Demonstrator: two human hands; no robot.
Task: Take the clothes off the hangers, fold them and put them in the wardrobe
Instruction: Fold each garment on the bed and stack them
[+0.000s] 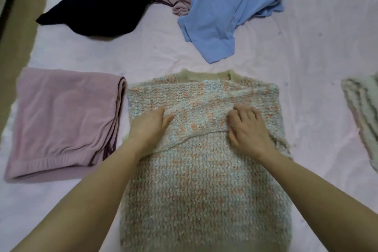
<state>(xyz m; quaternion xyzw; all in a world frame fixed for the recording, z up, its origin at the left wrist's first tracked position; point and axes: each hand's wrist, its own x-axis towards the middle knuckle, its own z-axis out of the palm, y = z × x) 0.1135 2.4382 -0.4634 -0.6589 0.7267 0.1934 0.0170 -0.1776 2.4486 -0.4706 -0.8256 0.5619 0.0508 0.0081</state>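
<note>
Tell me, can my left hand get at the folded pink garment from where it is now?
Probably yes: the folded pink garment lies right beside the knit sweater the left hand rests on, with nothing between.

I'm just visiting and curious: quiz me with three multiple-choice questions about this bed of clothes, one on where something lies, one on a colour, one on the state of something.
1. Where does the folded mauve garment lie relative to the knitted sweater?
A. On the person's left of it
B. On top of it
C. Under the blue one

2. What colour is the crumpled garment beyond the sweater?
A. Red
B. Light blue
C. Yellow

3. What are the left hand and right hand doing?
A. Hanging in the air
B. Holding a hanger
C. Resting on the sweater's folded-over sleeves

Answers:
1. A, it lies flat on the pink sheet beside the sweater's left edge.
2. B, its cloth is plainly pale blue, next to a dark garment.
3. C, both hands touch the knit near its middle, and no hanger shows.
</note>
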